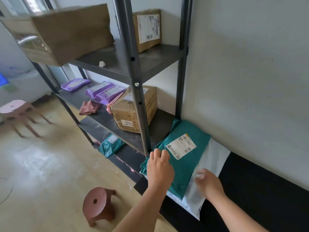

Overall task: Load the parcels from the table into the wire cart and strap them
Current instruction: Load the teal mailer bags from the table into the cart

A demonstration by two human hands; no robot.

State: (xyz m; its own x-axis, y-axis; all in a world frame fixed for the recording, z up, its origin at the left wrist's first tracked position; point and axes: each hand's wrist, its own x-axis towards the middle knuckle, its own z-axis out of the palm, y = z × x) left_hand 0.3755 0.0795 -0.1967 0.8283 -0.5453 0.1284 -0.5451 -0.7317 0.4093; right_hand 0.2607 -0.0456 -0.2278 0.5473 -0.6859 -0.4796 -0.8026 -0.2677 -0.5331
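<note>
1. Green parcel (187, 166), a flat plastic mailer, lies on top of a white mailer (215, 158) on the black surface (250, 190), close to the wall.
2. Its long axis runs away from the person, roughly along the wall. The far end is pushed up against the foot of the metal shelving unit (133, 52), and the near end points back toward the person.
3. A white shipping label (181, 146) faces up on the far half of the green parcel, set at a slant to its edges.
4. The white mailer lies along much the same line and sticks out from under the green parcel on the right side and at the near end.
5. The left hand (159, 168) rests on the green parcel's left edge, back of the hand up, fingers spread and lightly bent onto the plastic.
6. The right hand (208, 183) is over the white mailer, just beside the green parcel's right edge. It is blurred, so I cannot tell how its fingers are set.
7. On the shelves sit a taped cardboard box (123, 113) marked 5556, purple mailers (105, 92) and a small teal mailer (110, 144).
8. A brown stool (98, 203) stands on the floor just left of the surface, and a pink stool (12, 106) stands well apart from it.
</note>
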